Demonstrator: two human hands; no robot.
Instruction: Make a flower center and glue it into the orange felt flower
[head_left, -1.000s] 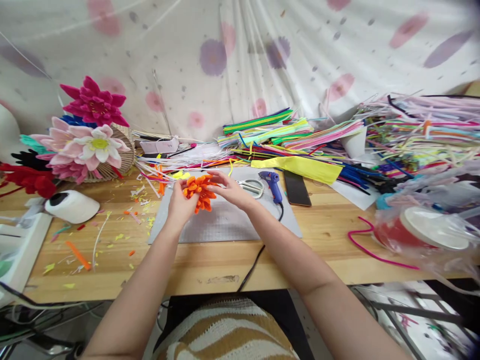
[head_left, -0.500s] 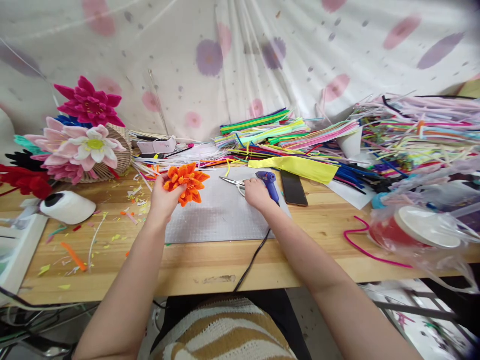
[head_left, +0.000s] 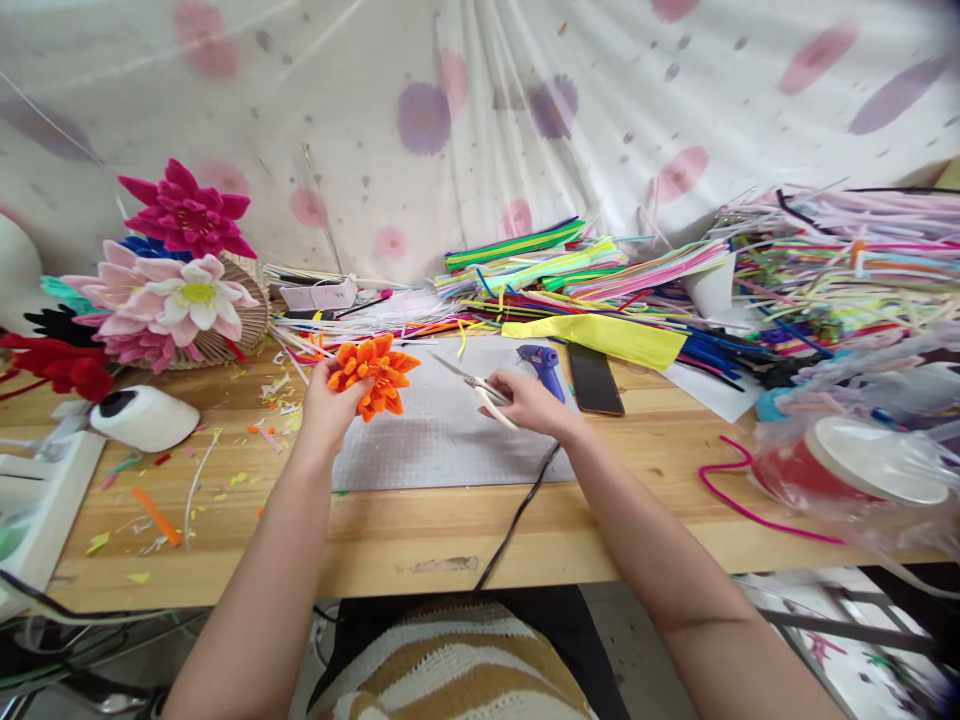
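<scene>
An orange pipe-cleaner flower (head_left: 379,372) with layered pointed petals is held up in my left hand (head_left: 332,398), thumb on its near side. My right hand (head_left: 529,402) is closed around the white handles of a pair of scissors (head_left: 475,382). Their blades point up and left toward the back of the grey cutting mat (head_left: 442,455). Just behind my right hand, a purple glue gun (head_left: 546,370) rests on the mat, with its black cable running toward the front edge of the table.
Bundles of coloured pipe cleaners (head_left: 592,270) line the back. A phone (head_left: 595,378) lies right of the mat. Finished flowers (head_left: 187,290) and a white thread cone (head_left: 145,418) stand left, near scattered scraps. A bagged red spool (head_left: 817,460) sits at the right.
My right hand has lifted the scissors off the mat and drawn them slightly nearer to me. My left hand keeps holding the flower in nearly the same place.
</scene>
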